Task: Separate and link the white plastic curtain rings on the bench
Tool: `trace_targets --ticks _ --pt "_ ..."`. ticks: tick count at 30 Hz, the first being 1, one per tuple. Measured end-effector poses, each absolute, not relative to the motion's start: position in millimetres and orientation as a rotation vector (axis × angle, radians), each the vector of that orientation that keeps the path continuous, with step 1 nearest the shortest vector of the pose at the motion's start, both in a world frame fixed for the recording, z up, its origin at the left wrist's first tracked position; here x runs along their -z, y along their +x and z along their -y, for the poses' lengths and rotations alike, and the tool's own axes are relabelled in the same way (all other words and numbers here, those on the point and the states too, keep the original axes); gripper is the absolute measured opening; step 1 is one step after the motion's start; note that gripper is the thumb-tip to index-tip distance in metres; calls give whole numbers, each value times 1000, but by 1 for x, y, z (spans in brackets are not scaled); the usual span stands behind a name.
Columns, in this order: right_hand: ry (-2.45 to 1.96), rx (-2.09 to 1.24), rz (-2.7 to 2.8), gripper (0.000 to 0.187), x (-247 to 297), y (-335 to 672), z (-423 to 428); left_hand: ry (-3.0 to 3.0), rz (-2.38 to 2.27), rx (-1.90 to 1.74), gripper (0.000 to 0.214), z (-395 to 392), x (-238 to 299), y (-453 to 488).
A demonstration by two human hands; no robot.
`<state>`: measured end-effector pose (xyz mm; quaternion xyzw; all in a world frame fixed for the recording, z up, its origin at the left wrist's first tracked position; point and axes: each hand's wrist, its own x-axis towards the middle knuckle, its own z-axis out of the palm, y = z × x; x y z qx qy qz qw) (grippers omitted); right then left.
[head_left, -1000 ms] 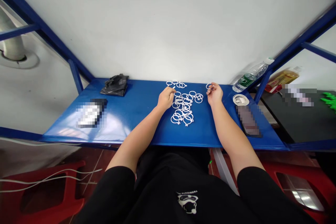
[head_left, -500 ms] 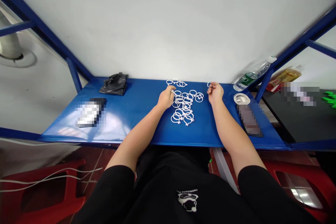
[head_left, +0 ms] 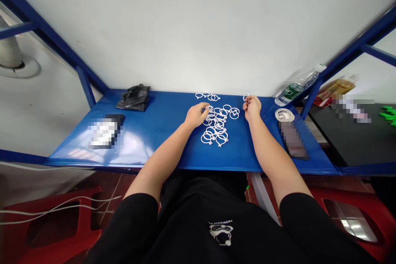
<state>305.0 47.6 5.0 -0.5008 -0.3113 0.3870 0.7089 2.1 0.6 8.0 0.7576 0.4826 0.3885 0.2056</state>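
While the left hand [head_left: 196, 115] reached the pile of white plastic rings [head_left: 216, 135], its fingertips seemed closed on a top-edge ring [head_left: 209, 108]; the right hand [head_left: 252, 107], well right of it, pinched a separate ring [head_left: 246, 97] upright.

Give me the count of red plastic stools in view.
2. One red plastic stool stands on the floor below the left end of the blue metal table, and another red plastic stool below its right end. More could be hidden under the table.
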Motion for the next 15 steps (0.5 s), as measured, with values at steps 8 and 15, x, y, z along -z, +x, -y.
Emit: trace_targets --ticks 8,15 --pt "-1186 -700 815 4 -5 296 -44 2151 -1288 -1049 34 1 -8 1" --pt "-1403 -543 1174 24 4 289 -38 2207 -1416 -1161 23 0 -13 -1"
